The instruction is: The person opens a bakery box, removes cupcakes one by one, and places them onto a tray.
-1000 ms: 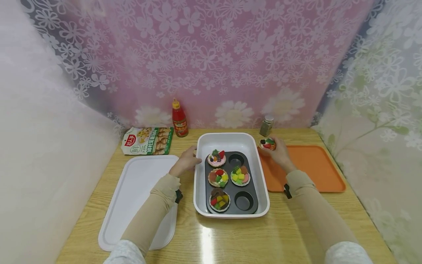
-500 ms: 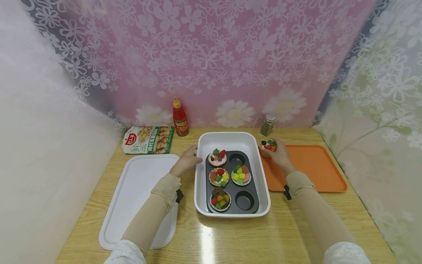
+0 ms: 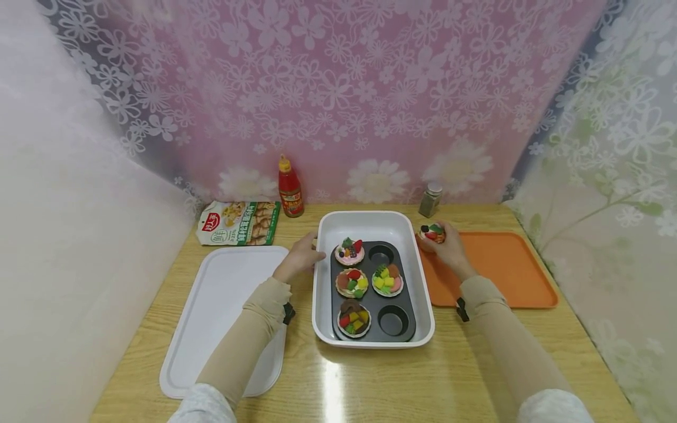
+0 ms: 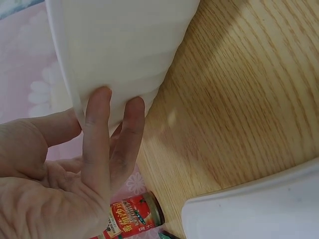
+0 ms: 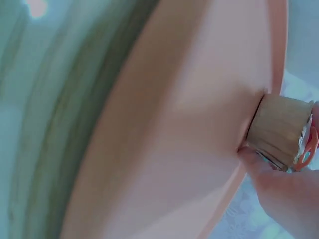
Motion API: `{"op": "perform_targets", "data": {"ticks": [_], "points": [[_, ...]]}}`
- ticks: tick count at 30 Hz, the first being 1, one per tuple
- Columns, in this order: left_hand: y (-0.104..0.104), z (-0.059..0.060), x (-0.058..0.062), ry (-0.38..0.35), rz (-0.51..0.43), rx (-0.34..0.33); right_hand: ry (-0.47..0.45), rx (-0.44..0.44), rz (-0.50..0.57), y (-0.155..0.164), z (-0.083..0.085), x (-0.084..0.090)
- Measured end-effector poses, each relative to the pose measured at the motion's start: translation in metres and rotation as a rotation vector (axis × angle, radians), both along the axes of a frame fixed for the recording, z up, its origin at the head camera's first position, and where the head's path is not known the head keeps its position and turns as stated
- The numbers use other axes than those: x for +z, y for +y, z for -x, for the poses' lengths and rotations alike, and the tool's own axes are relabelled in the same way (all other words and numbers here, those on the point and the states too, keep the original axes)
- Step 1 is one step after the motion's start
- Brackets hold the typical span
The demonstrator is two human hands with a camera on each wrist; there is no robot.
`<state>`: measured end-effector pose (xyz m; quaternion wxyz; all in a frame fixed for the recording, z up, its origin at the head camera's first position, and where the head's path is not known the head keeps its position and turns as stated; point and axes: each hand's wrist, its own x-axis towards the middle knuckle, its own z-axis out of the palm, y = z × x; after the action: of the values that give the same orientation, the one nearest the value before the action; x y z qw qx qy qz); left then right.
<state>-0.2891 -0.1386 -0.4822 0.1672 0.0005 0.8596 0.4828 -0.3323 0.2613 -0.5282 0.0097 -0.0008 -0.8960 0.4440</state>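
Observation:
My left hand point(image 3: 301, 257) grips the left wall of a white deep tray point(image 3: 315, 317); in the left wrist view the fingertips point(image 4: 99, 102) press its outer side and the thumb passes over the rim. Inside lies a dark muffin pan point(image 3: 370, 314) with several toy fruit tarts point(image 3: 351, 283) in its cups; the far-right cup point(image 3: 381, 254) and near-right cup point(image 3: 393, 322) hold none. My right hand point(image 3: 449, 251) holds another toy tart point(image 3: 431, 233), topped with red, green and black pieces, at the far-left corner of an orange tray point(image 3: 502, 270). Its base point(image 5: 279, 127) looks to touch that tray.
A white flat tray point(image 3: 227, 317) lies at the left. Behind it are a food packet point(image 3: 238, 223) and a red ketchup bottle point(image 3: 290, 191). A small spice jar point(image 3: 430, 201) stands just behind the held tart. Wooden tabletop point(image 3: 381, 382) shows in front.
Both hands keep their places, the left at the deep tray's wall and the right on the tart. The whole view shifts very slightly.

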Motion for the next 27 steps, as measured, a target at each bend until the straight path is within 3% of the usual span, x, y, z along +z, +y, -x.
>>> {"op": "perform_targets", "data": {"ticks": [6,14,27], "points": [[-0.002,0.001,0.001,-0.013,0.003,0.017,0.023,0.008,0.053,-0.002,-0.002,0.021],[-0.006,0.004,0.002,-0.027,-0.006,0.025,0.160,0.117,-0.034,-0.040,0.004,0.057],[-0.003,0.006,-0.003,-0.016,-0.009,0.014,0.042,0.346,-0.090,-0.097,0.002,0.066]]}}
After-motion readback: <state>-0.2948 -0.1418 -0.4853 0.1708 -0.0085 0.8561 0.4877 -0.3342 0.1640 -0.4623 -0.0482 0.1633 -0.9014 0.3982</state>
